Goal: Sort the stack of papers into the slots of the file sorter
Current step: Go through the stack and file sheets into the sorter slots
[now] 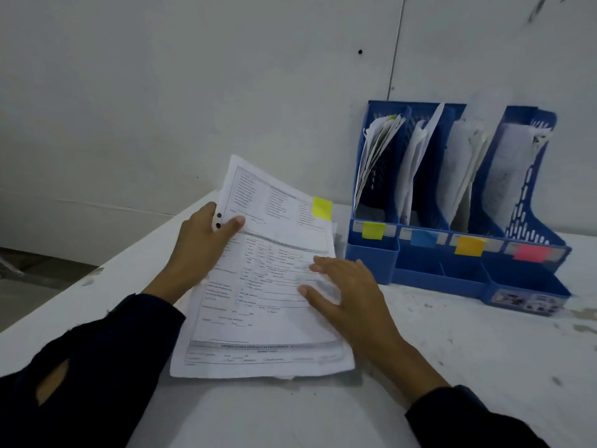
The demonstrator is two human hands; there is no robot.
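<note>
A stack of printed papers (265,334) lies on the white table in front of me. My left hand (200,250) pinches the left edge of the top sheet (268,195) and lifts it; the sheet carries a yellow sticky tag (322,207) at its right edge. My right hand (349,292) rests flat on the stack's right side. At the right stands a blue file sorter (452,263) with several slots, each holding papers. Its front bears a yellow tab (373,230), a blue tab (423,238), an orange tab (470,245) and a pink tab (531,253).
The white table (452,367) is scuffed, and its left edge runs diagonally from the wall to the lower left. A grey-white wall (193,92) stands right behind the sorter. Floor shows at the far left (29,286).
</note>
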